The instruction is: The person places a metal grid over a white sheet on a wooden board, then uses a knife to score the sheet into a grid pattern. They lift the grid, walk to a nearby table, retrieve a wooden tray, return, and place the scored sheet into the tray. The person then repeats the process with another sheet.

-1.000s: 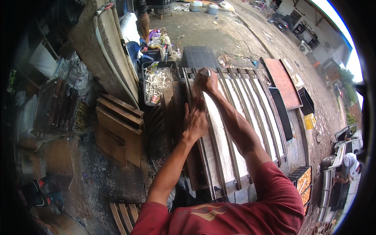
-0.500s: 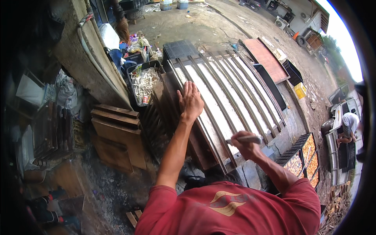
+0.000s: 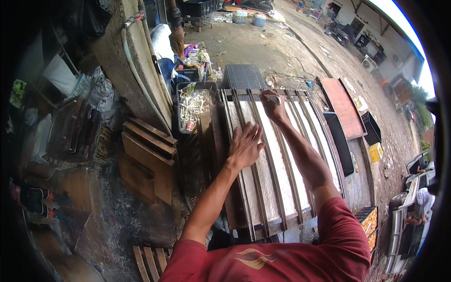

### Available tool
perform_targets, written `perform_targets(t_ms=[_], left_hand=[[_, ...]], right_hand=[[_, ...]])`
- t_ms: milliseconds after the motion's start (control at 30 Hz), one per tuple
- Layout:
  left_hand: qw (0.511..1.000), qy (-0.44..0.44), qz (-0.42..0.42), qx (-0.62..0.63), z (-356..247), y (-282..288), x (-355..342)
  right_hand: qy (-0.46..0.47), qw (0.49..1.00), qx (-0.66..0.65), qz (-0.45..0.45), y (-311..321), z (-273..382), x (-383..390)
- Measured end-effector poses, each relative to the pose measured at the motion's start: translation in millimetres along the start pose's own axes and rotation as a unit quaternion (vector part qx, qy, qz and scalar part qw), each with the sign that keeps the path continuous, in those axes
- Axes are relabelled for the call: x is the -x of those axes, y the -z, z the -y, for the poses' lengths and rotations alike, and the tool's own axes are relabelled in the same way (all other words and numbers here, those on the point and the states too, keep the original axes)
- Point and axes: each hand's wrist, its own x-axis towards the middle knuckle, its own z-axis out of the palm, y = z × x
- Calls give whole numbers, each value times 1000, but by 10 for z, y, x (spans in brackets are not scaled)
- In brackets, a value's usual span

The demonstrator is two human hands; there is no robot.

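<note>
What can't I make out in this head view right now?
All in the head view:
- Far end of the grey tool: hidden by the right hand.
- Surface beneath the left hand: covered by it.
- Crate of orange pieces: partly hidden by the maroon sleeve.
- Wooden slats at lower left: cut off by the bottom edge.

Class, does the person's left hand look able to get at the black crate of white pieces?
Probably yes, with some stretch: the left hand lies open and apparently empty over the slatted frame, and nothing visible blocks the open black crate.
</note>
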Motion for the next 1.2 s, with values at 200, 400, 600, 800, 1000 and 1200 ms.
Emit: perform_targets(t_ms=[200,400,600,800,1000,1200], left_hand=[[1000,2,-11,3,-22,51,-7],[1000,7,16,-23,-39,63,3],[1000,-9,-15,1,-18,55,22],[1000,10,11,-18,-37,55,3],[999,11,25,-20,-48,103,-10],[1000,7,19,-2,-42,132,21]], right_hand=[[104,993,20,-55,-451,-308,-178],[-19,999,45,-23,-417,-226,-166],[-112,990,76,51,33,-27,344],[-198,958,81,191,1545,708,2575],[-299,913,65,268,2146,1078,2822],[-7,1000,2,25,891,-147,553]])
